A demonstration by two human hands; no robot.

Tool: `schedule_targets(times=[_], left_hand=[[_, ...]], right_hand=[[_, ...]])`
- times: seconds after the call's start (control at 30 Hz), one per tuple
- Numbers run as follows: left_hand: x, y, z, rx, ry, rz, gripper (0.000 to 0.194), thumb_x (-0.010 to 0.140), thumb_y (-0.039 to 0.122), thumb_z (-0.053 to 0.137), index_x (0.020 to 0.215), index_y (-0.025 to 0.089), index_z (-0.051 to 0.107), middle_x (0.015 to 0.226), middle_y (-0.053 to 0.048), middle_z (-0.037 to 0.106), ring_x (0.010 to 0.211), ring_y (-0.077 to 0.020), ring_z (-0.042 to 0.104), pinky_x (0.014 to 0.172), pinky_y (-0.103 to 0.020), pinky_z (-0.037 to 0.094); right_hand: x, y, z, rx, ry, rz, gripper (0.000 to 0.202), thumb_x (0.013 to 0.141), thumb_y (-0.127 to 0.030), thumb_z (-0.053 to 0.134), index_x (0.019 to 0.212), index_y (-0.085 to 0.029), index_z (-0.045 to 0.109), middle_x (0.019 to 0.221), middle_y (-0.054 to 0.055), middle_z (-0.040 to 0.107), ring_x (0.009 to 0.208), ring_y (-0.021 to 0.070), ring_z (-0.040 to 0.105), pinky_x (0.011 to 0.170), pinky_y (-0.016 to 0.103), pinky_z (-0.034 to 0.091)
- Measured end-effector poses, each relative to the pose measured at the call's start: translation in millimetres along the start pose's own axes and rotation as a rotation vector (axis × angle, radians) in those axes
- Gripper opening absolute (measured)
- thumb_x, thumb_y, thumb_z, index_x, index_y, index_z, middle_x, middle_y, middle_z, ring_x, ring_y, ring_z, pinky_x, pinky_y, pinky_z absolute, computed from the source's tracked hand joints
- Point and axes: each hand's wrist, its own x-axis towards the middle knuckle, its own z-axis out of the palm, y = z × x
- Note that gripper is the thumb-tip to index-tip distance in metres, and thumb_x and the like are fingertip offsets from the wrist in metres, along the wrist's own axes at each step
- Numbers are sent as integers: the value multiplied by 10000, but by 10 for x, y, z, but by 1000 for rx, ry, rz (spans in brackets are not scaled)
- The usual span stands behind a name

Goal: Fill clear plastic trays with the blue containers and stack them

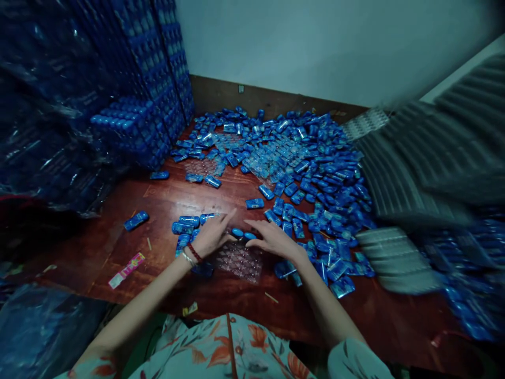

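A clear plastic tray with rows of small cups [239, 261] lies on the reddish wooden table in front of my body. At its far edge my left hand [213, 231], with bracelets at the wrist, holds a blue packet [237, 232] near its fingertips. Opposite it, my right hand [274, 239] has thumb and finger around another blue packet [250, 236]. The two packets stand almost side by side between the hands. Several blue packets [189, 221] lie beside and partly behind my left hand.
A large heap of blue packets [335, 179] spreads across the back and right, with clear trays [276, 155] among it. Filled blue trays [145, 68] are stacked at the left. Stacked empty trays [410, 168] stand at the right. A pink strip [126, 270] lies front left.
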Motion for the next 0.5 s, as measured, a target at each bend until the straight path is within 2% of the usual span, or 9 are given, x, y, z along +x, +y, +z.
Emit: schedule_targets(times=[0.07,0.1,0.17,0.23,0.3,0.4,0.5], left_hand=[[-27,-255,-111,1,55,-70,505,850,360,539,1301,177,405,1165,-130,527,1052,-251,520,868,-373,438],[-26,-375,-157,34,49,-138,448,845,379,541,1235,168,475,1157,-135,526,1056,-261,514,877,-385,429],[10,-564,-213,128,-27,-296,379,828,408,555,1101,145,561,1115,-146,538,1040,-291,508,860,-414,421],[69,-670,-219,199,-111,-393,340,815,414,565,1015,140,583,1105,-153,540,1047,-315,491,836,-431,416],[106,-704,-203,222,-111,-412,291,820,384,558,981,142,572,1100,-150,546,1057,-318,482,835,-434,406],[11,-666,-207,155,31,-355,195,855,293,498,962,137,545,971,-120,589,974,-275,529,851,-429,399],[-276,-508,-248,-74,248,-230,161,887,240,441,986,150,529,897,-74,584,871,-207,561,808,-356,443]], right_hand=[[18,164,-86,101,70,-35,471,877,-425,503,1300,-226,453,1242,81,573,1115,215,529,927,348,404],[72,241,-117,98,127,-8,425,890,-400,488,1276,-223,481,1240,83,571,1118,213,522,927,343,402],[259,370,-139,-9,234,120,382,890,-323,496,1255,-209,502,1255,111,544,1136,239,489,920,376,396],[500,461,-120,-131,275,244,371,844,-253,562,1208,-185,534,1258,146,521,1138,279,462,888,413,397],[696,512,-88,-167,261,283,345,795,-216,618,1131,-158,568,1208,160,545,1103,291,474,854,412,407],[712,515,-52,-142,294,287,285,826,-194,560,1104,-133,554,1098,147,599,1036,263,518,844,382,409],[327,419,-3,-18,450,291,264,895,-234,443,1130,-147,525,1077,118,611,987,227,554,847,356,420]])
